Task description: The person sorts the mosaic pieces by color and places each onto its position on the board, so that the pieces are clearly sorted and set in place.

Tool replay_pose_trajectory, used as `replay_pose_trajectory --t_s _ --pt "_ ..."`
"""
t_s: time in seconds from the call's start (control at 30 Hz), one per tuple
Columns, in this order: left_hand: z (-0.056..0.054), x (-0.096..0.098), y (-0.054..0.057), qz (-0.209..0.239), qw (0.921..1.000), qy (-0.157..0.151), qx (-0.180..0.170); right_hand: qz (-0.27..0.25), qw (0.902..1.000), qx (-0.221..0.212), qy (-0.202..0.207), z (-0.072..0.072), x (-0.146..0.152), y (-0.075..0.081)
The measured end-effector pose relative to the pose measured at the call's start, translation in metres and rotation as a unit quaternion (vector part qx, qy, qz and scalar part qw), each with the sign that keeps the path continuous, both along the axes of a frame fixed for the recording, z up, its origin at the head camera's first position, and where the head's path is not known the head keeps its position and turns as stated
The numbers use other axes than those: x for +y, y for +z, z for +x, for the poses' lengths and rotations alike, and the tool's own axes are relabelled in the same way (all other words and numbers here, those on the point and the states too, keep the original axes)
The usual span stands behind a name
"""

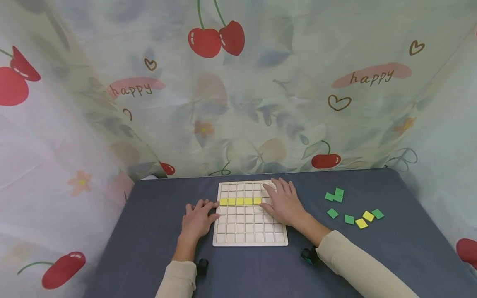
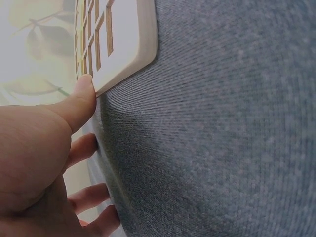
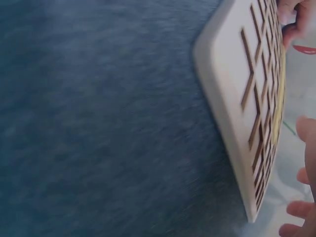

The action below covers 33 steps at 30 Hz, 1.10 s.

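Note:
A pale grid board (image 1: 250,242) lies on the dark table, with several yellow square tiles (image 1: 240,201) side by side in one row. My left hand (image 1: 196,219) rests at the board's left edge. Its thumb (image 2: 83,91) touches the rim in the left wrist view, and its other fingers lie apart on the cloth. Over the upper right of the board my right hand (image 1: 285,203) is spread, with no tile visible between thumb and fingers. The hand covers the cells beneath it. Only its fingertips (image 3: 298,208) show at the right wrist view's edge.
On the table to the right lie loose green tiles (image 1: 333,213), several in all, and two loose yellow tiles (image 1: 361,223). A printed curtain (image 1: 238,103) hangs behind the table's far edge and along both sides.

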State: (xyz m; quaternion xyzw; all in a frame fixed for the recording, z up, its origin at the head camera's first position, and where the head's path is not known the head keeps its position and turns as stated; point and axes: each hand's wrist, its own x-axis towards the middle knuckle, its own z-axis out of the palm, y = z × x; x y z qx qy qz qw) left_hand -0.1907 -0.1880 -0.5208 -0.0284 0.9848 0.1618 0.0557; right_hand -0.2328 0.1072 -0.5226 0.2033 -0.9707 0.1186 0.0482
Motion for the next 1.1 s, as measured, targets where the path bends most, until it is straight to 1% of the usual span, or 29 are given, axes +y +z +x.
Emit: replay_pose_trajectory --t_s 0.13,0.23,0.33,0.47,0.67,1.1 --pt "0.000 0.001 -0.001 -0.005 1.0000 0.000 0.001 -0.006 1.0000 0.004 -0.006 0.004 0.008 -0.003" --pt "0.000 0.001 -0.002 -0.006 1.0000 -0.001 0.001 0.004 0.9999 0.000 -0.012 0.007 0.013 -0.004" --pt "0.000 0.001 -0.003 -0.002 1.0000 -0.002 0.002 0.025 0.9994 -0.009 -0.021 0.009 0.019 -0.004" --pt "0.001 0.001 -0.002 0.002 1.0000 -0.001 0.005 0.032 0.9988 -0.020 -0.032 0.012 0.027 -0.005" --pt "0.001 0.001 -0.002 -0.002 1.0000 -0.001 0.003 0.025 0.9983 -0.028 -0.046 0.017 0.044 -0.009" --pt "0.001 0.001 -0.001 -0.004 1.0000 -0.002 0.004 0.003 0.9972 -0.021 -0.071 0.027 0.080 -0.013"
